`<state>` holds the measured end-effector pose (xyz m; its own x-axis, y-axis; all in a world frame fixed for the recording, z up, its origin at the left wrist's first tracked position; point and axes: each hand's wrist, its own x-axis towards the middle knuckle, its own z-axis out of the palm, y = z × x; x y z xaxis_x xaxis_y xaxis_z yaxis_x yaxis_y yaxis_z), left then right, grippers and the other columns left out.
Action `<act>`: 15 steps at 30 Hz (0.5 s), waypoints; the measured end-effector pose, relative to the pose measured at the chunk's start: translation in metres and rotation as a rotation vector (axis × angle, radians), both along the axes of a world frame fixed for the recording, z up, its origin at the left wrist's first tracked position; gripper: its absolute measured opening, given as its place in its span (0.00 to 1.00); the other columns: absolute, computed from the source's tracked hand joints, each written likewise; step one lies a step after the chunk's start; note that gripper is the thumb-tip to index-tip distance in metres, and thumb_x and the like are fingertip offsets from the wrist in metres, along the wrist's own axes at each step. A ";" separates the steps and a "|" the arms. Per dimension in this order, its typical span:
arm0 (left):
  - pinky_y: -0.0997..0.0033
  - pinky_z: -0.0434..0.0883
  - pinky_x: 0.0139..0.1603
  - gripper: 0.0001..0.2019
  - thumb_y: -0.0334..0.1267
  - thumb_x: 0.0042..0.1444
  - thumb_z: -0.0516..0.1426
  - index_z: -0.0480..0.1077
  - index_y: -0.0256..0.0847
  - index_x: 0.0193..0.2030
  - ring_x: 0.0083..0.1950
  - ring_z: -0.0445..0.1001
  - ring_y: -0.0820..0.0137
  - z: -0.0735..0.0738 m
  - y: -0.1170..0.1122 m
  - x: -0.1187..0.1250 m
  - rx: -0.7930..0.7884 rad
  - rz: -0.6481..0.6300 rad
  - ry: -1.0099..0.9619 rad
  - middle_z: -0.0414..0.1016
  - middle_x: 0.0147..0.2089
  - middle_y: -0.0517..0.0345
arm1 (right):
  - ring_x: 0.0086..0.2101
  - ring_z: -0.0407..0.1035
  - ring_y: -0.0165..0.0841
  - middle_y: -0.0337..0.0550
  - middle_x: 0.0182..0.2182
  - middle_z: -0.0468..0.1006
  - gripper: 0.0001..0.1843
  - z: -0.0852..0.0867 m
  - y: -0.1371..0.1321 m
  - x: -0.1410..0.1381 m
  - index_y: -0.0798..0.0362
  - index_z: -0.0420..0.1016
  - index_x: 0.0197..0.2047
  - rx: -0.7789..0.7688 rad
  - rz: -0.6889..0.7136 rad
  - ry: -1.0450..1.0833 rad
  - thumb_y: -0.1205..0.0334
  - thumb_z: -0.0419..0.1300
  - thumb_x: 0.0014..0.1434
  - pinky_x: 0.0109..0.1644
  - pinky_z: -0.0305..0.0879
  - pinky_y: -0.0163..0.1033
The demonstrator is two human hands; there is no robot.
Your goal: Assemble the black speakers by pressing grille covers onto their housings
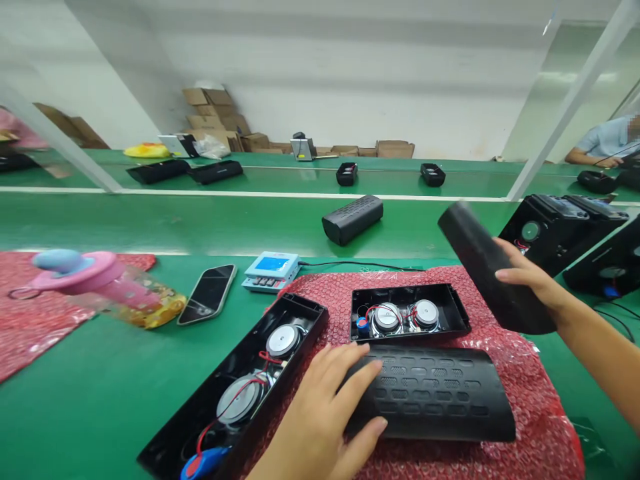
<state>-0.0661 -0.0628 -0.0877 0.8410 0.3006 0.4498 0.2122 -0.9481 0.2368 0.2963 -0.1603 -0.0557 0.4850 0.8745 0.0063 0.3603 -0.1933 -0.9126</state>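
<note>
My left hand (333, 407) is curved round the left end of a black speaker housing (435, 393) with a slotted grille, fingers on its top and thumb on the near side. This housing lies on red bubble wrap (545, 427). Raised at the right, my right hand (530, 280) grips a tilted black speaker shell (487, 267), slightly blurred. Between the hands, an open black speaker case (453, 320) shows two round drivers and red wires. Left of my left hand lies a longer open speaker case (195, 407), with two drivers and a blue part.
A closed speaker (353, 220) sits beyond the wrap. At left are a light-blue tester (271, 270), a phone (207, 293) and a pink-lidded bottle (120, 287). Open speaker cases (555, 233) stand at right. A co-worker (600, 143) sits at far right.
</note>
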 end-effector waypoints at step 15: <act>0.58 0.66 0.53 0.54 0.43 0.41 0.65 0.35 0.50 0.69 0.56 0.66 0.55 0.083 0.058 0.093 -0.256 0.010 0.195 0.63 0.60 0.50 | 0.54 0.62 0.46 0.44 0.51 0.68 0.43 0.028 0.031 -0.098 0.40 0.50 0.61 0.681 0.126 0.261 0.56 0.67 0.45 0.56 0.63 0.56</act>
